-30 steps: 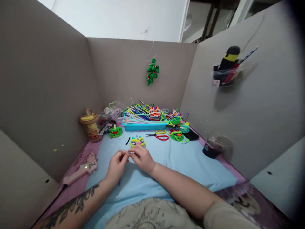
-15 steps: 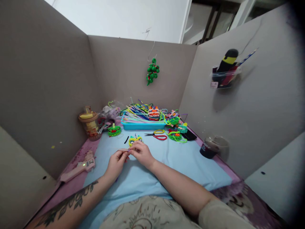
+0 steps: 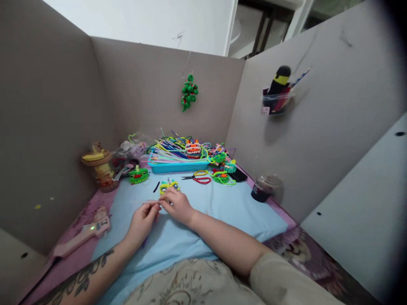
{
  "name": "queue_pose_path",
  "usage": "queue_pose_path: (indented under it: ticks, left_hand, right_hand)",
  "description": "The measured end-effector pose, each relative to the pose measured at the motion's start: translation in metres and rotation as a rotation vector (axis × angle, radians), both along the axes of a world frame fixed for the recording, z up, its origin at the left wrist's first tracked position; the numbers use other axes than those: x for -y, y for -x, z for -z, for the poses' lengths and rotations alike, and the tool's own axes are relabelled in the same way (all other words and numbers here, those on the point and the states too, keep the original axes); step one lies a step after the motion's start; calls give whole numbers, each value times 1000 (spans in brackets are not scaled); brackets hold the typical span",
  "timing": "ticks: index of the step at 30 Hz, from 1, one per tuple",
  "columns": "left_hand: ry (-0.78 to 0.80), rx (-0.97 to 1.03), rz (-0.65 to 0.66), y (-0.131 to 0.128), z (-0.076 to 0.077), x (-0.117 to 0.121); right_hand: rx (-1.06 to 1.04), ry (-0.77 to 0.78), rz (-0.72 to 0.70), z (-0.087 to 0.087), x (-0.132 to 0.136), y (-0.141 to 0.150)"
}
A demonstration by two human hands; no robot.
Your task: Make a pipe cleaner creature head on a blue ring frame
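My left hand [image 3: 142,218] and my right hand [image 3: 177,205] meet fingertip to fingertip over the light blue cloth [image 3: 229,207]. Both pinch a thin pale pipe cleaner [image 3: 155,202] that pokes out to the left between them. A purple piece shows under my left wrist. Just beyond my right fingers lies a small yellow and blue pipe-cleaner figure [image 3: 168,185], with a short black piece [image 3: 156,187] beside it.
A teal tray [image 3: 178,167] heaped with coloured pipe cleaners stands at the back. Red-and-yellow scissors [image 3: 197,177], green figures [image 3: 138,175], a lidded jar [image 3: 99,169], a dark cup [image 3: 262,190] and a pink glue gun [image 3: 81,234] lie around. Grey partition walls enclose three sides.
The view has swung so everything sits further left and lower. Both hands stay pinched together on the pipe cleaner, with small finger movements only.
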State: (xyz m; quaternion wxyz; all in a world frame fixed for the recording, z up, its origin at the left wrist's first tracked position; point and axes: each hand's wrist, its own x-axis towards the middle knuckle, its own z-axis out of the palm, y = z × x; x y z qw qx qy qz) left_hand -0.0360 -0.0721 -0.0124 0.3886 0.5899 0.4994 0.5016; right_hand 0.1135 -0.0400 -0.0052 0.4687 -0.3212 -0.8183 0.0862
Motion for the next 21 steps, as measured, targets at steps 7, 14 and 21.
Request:
queue_pose_path:
  ticks: [7,14,21]
  left_hand:
    - [123,132,-11,1,2,-2]
    - [109,123,-34,3,4,-5]
    - [65,-5,-11,5,2,-5]
  right_hand:
    - [88,-41,73,1,-1,1]
    - [148,-48,108,2,0,2]
    - [148,-27,92,2,-3,0]
